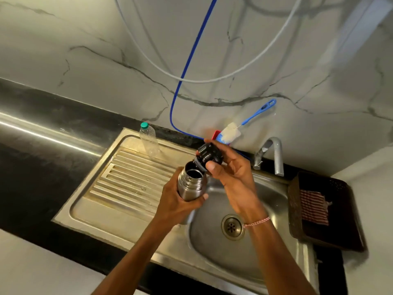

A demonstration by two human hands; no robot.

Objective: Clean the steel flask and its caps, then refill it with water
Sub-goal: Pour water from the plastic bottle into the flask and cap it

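Gripping the ribbed silver steel flask [191,185] round its lower body in the left hand [180,202], fingers curling underneath, and keeping it nearly upright with its mouth open over the left edge of the stainless steel sink basin [268,196]. Pinching the black round screw cap [209,155] between thumb and fingers of the right hand [231,179], just above and right of the flask's mouth, seemingly touching its rim. Leaving a clear plastic bottle [148,141] standing on the ribbed drainboard [119,188] and a white-and-blue bottle brush [231,133] leaning on the wall near the curved metal tap [275,154].
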